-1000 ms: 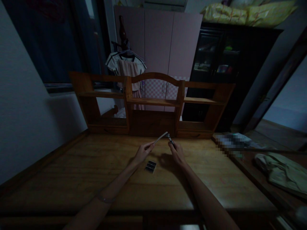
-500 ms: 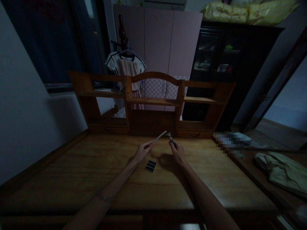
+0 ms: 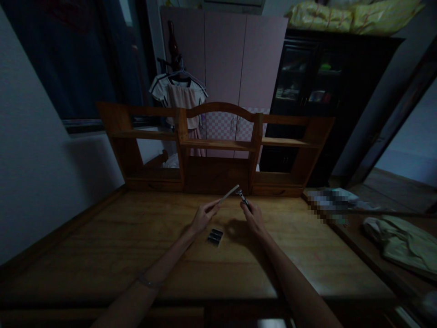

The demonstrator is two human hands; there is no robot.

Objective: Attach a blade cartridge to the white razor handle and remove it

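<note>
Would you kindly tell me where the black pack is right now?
In the head view, the black pack lies on the desk below the picture's centre, closest to the left hand, with the right hand farther off to the right.

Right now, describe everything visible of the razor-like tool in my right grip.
The razor-like tool has a dark handle, a shiny, metallic-looking upper shaft and a head set crosswise at its end. Held above the wooden table, it tilts away and leftward. The right grip is closed around the handle. The head is near the pale strip; contact is unclear.
</note>
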